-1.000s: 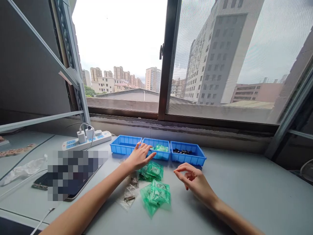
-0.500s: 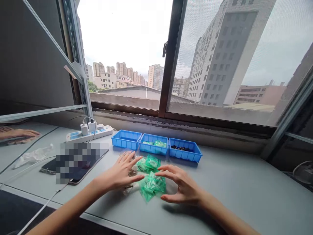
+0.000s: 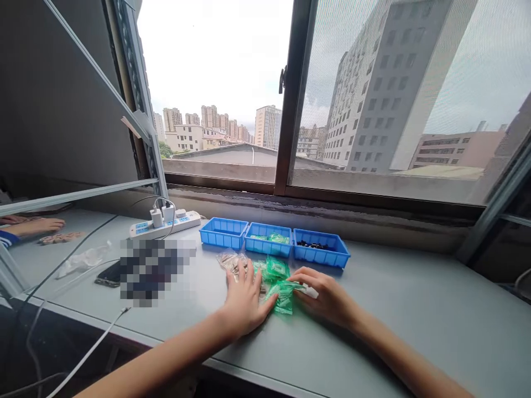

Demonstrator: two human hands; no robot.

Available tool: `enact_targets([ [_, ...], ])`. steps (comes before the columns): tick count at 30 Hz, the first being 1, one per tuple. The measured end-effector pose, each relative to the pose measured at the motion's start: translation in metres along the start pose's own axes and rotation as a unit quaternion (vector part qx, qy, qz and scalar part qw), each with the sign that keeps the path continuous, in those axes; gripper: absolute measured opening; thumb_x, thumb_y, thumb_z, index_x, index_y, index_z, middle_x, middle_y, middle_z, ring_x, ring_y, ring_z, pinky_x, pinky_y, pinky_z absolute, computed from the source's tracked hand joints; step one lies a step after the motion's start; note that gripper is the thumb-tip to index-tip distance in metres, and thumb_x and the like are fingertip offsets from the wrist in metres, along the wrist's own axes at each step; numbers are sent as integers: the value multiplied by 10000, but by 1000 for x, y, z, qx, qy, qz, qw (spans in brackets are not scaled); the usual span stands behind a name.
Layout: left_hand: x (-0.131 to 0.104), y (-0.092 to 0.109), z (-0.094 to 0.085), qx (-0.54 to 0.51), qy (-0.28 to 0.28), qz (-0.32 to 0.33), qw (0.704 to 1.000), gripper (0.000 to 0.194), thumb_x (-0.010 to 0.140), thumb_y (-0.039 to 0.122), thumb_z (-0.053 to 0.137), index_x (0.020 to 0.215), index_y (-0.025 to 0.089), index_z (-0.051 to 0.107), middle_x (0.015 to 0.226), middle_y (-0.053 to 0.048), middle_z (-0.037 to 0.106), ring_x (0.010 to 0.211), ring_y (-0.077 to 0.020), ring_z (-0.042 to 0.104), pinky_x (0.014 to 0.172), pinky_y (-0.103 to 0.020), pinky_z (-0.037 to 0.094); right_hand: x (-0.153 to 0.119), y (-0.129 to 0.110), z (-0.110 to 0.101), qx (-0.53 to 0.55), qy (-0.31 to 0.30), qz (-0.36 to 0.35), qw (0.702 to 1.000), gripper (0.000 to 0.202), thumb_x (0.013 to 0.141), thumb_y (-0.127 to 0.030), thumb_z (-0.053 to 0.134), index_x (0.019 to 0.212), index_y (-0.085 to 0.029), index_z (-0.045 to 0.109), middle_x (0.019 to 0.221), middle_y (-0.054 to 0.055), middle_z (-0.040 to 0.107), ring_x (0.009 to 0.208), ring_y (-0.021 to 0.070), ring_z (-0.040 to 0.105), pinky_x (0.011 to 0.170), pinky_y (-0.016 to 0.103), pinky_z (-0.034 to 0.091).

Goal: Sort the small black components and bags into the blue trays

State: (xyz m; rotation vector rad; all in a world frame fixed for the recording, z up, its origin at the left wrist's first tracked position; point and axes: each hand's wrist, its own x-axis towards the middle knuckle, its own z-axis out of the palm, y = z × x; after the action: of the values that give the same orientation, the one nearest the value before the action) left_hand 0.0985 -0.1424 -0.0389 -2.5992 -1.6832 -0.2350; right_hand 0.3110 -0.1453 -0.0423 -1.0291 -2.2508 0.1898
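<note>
Several green plastic bags (image 3: 284, 301) with small pieces inside lie on the grey tabletop in front of me. My right hand (image 3: 327, 296) pinches the right edge of the nearest green bag between thumb and fingers. With its fingers spread, my left hand (image 3: 246, 301) lies over the left side of the pile, its thumb touching that same bag. Another green bag (image 3: 277, 268) is just behind. Partly under my left fingers is a clear bag (image 3: 231, 261) of small brownish or metallic pieces, which I cannot make out well.
Behind the bags stand a left blue bin (image 3: 224, 239), a middle blue bin (image 3: 267, 247) holding green bags and a right blue bin (image 3: 321, 255) holding black parts. At left are a power strip (image 3: 186, 221), a phone (image 3: 108, 275), cables and another person's hand (image 3: 45, 225).
My right hand has closed on the edge of the near green bag. My left hand has come down over the bags with its fingers spread. The view has shifted slightly.
</note>
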Motion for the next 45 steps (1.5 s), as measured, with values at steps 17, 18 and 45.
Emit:
enact_targets([
  [17, 43, 20, -30, 14, 113, 150, 982, 632, 820, 488, 545, 1334, 153, 393, 1391, -178, 391, 1294, -344, 339, 1017, -501, 322, 0, 22, -22, -72, 4, 76, 995, 165, 805, -347, 573, 746, -220, 660, 698, 1, 643, 555, 130, 543, 538, 242, 388],
  [18, 47, 21, -29, 1, 130, 169, 977, 586, 816, 486, 558, 1292, 166, 437, 1335, -164, 452, 1245, -330, 400, 991, -485, 350, 0, 23, -21, -74, 4, 76, 994, 184, 804, -365, 569, 735, -219, 658, 688, 0, 640, 539, 127, 533, 526, 240, 379],
  [45, 90, 3, -19, 120, 343, 492, 791, 182, 929, 136, 385, 951, 190, 558, 950, -48, 585, 948, -159, 505, 831, -292, 376, 0, 16, -18, -118, 234, 28, 965, 228, 855, -254, 444, 718, -246, 625, 795, 37, 648, 690, 147, 608, 492, 207, 470],
])
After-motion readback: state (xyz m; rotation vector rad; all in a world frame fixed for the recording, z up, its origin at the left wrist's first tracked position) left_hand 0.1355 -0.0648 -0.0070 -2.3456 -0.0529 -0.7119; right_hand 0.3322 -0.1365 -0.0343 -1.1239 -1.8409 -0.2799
